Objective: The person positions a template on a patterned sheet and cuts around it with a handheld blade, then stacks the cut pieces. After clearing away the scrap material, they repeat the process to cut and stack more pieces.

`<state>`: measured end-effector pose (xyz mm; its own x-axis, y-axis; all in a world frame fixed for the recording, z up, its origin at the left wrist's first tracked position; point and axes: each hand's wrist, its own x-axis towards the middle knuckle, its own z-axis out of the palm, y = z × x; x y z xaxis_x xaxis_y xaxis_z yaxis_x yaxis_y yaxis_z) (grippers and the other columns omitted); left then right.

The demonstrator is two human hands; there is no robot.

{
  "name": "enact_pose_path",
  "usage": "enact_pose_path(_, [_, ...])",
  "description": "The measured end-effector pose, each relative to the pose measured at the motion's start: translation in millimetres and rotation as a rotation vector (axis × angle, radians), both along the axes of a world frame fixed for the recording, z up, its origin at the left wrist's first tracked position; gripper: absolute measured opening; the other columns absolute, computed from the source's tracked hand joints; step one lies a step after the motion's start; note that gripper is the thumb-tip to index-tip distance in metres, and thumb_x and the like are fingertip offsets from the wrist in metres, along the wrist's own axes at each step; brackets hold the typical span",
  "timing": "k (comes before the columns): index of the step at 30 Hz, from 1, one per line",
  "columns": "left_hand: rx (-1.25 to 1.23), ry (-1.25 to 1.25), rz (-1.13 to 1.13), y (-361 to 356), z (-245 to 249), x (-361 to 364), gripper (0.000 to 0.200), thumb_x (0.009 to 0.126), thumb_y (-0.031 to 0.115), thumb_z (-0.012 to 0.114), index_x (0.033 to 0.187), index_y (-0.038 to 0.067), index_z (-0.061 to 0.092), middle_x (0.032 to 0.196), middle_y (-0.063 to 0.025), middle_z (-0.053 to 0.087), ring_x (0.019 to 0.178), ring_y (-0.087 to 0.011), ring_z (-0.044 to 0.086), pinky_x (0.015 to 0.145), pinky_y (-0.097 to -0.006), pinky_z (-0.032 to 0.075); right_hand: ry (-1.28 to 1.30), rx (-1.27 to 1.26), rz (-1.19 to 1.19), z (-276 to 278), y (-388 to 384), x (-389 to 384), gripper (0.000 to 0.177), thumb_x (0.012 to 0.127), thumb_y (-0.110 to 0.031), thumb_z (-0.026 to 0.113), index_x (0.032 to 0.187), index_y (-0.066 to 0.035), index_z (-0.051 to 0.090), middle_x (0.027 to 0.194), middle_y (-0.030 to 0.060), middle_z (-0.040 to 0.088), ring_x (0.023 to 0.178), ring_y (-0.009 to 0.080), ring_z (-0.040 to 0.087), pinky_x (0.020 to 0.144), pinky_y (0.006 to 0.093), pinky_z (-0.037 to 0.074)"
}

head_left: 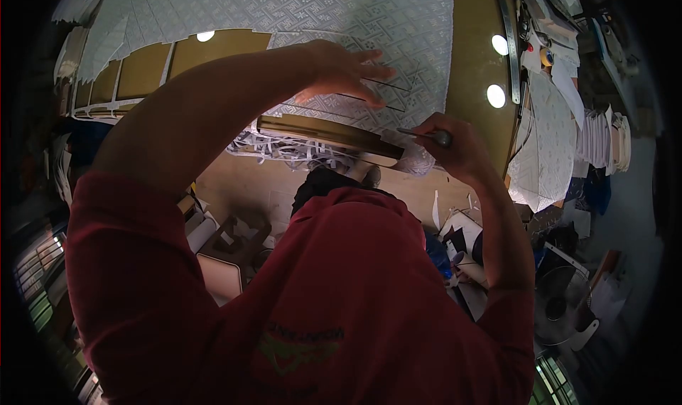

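Note:
My left hand lies with fingers spread on a pale grey sheet with a woven-looking geometric pattern. Two thin dark straight lines run out from beneath its fingers across the sheet. At the sheet's near right corner, my right hand is closed around a small tool with a dark rounded handle; its thin tip points left, close over the sheet. I cannot tell the tool's exact kind. Part of the sheet hangs over the table's front edge beside this hand.
The brown table shows along the right, with a long metal straightedge at its side. Stacked papers and sheets fill the far right. White strips hang below the front edge. A fan stands lower right; a brown box lower left.

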<state>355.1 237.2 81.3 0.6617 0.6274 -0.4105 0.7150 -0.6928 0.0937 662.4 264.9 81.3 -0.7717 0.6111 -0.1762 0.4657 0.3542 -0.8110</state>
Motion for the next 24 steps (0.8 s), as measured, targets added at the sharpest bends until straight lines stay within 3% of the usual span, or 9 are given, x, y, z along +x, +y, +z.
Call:
enact_pose_path(4, [0.034,0.004,-0.066,2,3,0,0.064,0.096,0.015,0.063,0.146,0.053,0.048,0.175,0.0048,0.012,0.150,-0.0355,0.040,0.113,-0.0465,0.049,-0.035,0.001,0.062,4,3,-5,0.013,0.089,-0.004,0.076,0.101,-0.004,0.072,0.089,0.0125,0.076,0.081,0.0247,0.075,0.073,0.0350,0.057])
enact_pose_path(6, [-0.159,0.054,0.111,3,10,7,0.055,0.100,0.021,0.058,0.144,0.052,0.050,0.175,0.0056,0.012,0.155,-0.0347,0.031,0.115,-0.0489,0.047,-0.030,0.009,0.075,5,4,-6,0.013,0.089,-0.004,0.075,0.101,-0.004,0.072,0.090,0.0125,0.076,0.082,0.0253,0.075,0.073,0.0351,0.057])
enact_pose_path(12, [-0.090,-0.012,0.026,2,-4,0,0.048,0.101,0.028,0.056,0.143,0.051,0.051,0.174,0.0070,0.012,0.161,-0.0320,0.009,0.122,-0.0593,0.035,0.040,0.057,0.101,-6,0,-1,0.012,0.089,-0.003,0.075,0.100,-0.004,0.072,0.091,0.0122,0.076,0.085,0.0259,0.076,0.073,0.0349,0.058])
enact_pose_path(19, [-0.138,-0.026,0.049,5,-3,0,0.050,0.100,0.026,0.057,0.143,0.050,0.050,0.175,0.0067,0.012,0.161,-0.0316,0.007,0.124,-0.0615,0.030,0.262,0.025,0.033,-45,-13,-10,0.018,0.087,0.002,0.076,0.103,-0.005,0.072,0.096,0.0111,0.077,0.090,0.0227,0.077,0.077,0.0326,0.060])
enact_pose_path(23, [-0.148,0.005,0.008,8,2,-2,0.049,0.102,0.031,0.053,0.146,0.052,0.048,0.175,0.0069,0.011,0.161,-0.0313,0.007,0.123,-0.0609,0.032,0.303,-0.060,0.034,-56,-38,-71,0.008,0.091,-0.004,0.075,0.099,-0.006,0.074,0.098,0.0110,0.077,0.090,0.0245,0.076,0.080,0.0355,0.059])
enact_pose_path(24, [-0.159,-0.004,0.019,9,3,-2,0.050,0.102,0.031,0.053,0.148,0.052,0.048,0.175,0.0070,0.011,0.161,-0.0312,0.008,0.123,-0.0607,0.033,0.328,0.051,0.054,-58,-44,-92,0.009,0.090,-0.005,0.075,0.098,-0.006,0.072,0.095,0.0114,0.076,0.088,0.0285,0.075,0.077,0.0383,0.058])
